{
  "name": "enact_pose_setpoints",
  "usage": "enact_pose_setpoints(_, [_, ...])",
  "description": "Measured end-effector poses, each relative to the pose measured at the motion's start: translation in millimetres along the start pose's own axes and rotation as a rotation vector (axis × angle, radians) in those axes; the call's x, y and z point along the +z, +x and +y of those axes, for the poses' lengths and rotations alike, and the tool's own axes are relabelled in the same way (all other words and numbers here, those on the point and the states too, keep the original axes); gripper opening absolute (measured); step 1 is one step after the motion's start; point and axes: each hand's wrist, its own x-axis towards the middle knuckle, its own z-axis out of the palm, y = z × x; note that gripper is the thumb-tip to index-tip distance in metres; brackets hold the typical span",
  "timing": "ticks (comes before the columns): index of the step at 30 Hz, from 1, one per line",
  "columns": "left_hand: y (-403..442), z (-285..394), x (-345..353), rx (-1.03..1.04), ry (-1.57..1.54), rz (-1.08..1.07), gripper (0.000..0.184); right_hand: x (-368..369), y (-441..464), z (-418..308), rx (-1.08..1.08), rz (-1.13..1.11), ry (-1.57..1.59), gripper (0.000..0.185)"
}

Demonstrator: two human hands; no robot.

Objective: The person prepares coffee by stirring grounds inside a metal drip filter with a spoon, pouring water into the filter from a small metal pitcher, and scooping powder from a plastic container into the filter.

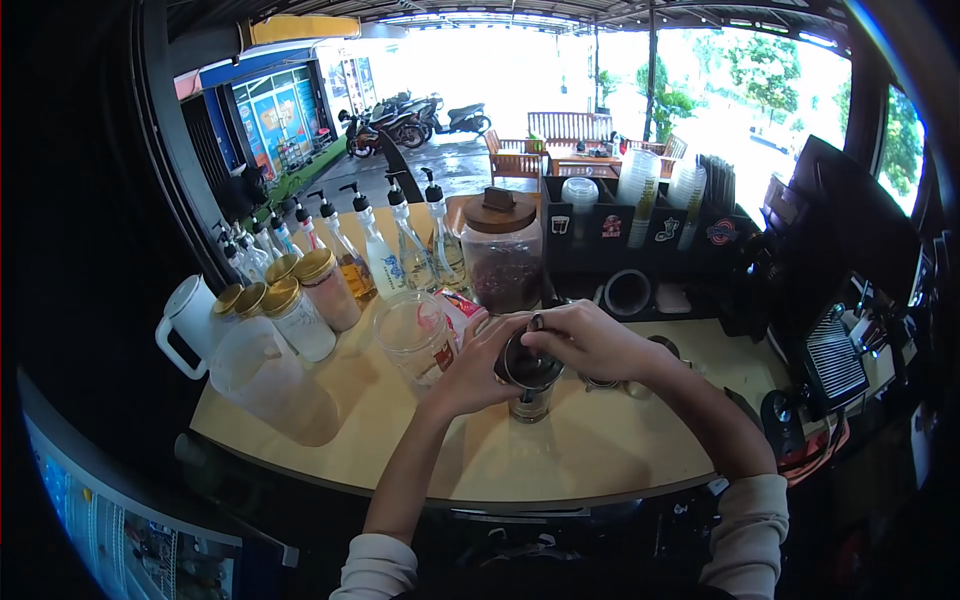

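Observation:
My left hand (pixel 477 370) is wrapped round a small dark metal pitcher (pixel 531 368), tilted over a clear glass (pixel 530 407) on the counter. At the pitcher's upper rim, my right hand (pixel 590 340) pinches a thin metal handle, like a spoon's; its lower end is hidden. Just left of my left hand stands an open clear plastic jar (pixel 405 335) with a red label. Behind it lies a red and white packet (pixel 458 308). Small metal items (pixel 602 382) sit partly hidden beneath my right wrist.
Pump bottles (pixel 395 245) line the back left, near gold-lidded jars (pixel 285 300) and a translucent pitcher (pixel 262 370). A wooden-lidded jar (pixel 502 255) stands ahead, beside a black organizer (pixel 640 235) with plastic cups. An espresso machine (pixel 840 350) occupies the right. The counter's front edge (pixel 480 498) is close.

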Motion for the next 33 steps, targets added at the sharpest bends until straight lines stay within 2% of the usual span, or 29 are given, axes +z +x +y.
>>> enact_pose_setpoints(3, [0,2,3,0.002,0.003,0.034,0.086,4,-2,3,-0.041,0.047,0.032,0.020])
enact_pose_setpoints(6, [-1,-6,9,-0.027,-0.024,0.015,0.085,1,-4,2,0.110,-0.004,-0.002,0.022])
enact_pose_setpoints(8, [-1,-6,10,-0.039,-0.037,0.022,0.084,6,-9,2,0.088,-0.029,-0.020,0.023])
enact_pose_setpoints(10, [-3,-3,11,-0.054,-0.052,0.026,0.083,9,-11,2,0.144,0.113,0.165,0.023])
enact_pose_setpoints(12, [-4,1,12,-0.091,-0.060,0.087,0.081,7,-14,2,0.156,0.119,0.134,0.022])
enact_pose_setpoints(13, [-4,-1,13,-0.090,-0.058,0.087,0.081,12,-18,5,0.124,0.076,0.145,0.022])
enact_pose_setpoints(15, [-2,-6,16,0.057,-0.245,0.157,0.079,12,-21,8,0.092,0.036,0.153,0.021])
enact_pose_setpoints(18, [-4,-6,18,0.005,-0.275,0.154,0.078,10,-23,12,0.019,0.143,0.106,0.019])
enact_pose_setpoints(20, [-2,-7,15,0.020,-0.233,0.129,0.078,8,-23,15,0.013,0.051,0.142,0.015])
enact_pose_setpoints(21, [-2,-8,14,0.037,-0.193,0.101,0.079,7,-23,10,-0.107,0.018,0.086,0.011])
enact_pose_setpoints(24, [-1,-9,11,0.067,-0.085,0.084,0.082,-2,-19,3,-0.176,0.035,-0.027,0.011])
enact_pose_setpoints(28, [0,-5,6,0.088,-0.067,0.072,0.083,-15,-14,-1,-0.124,-0.037,-0.029,0.013])
enact_pose_setpoints(32, [-1,-8,11,0.061,-0.171,0.107,0.081,-2,-16,1,-0.223,0.036,-0.003,0.015])
enact_pose_setpoints(33, [-2,-10,13,0.023,-0.253,0.129,0.082,-9,-15,-4,-0.116,0.006,-0.055,0.010])
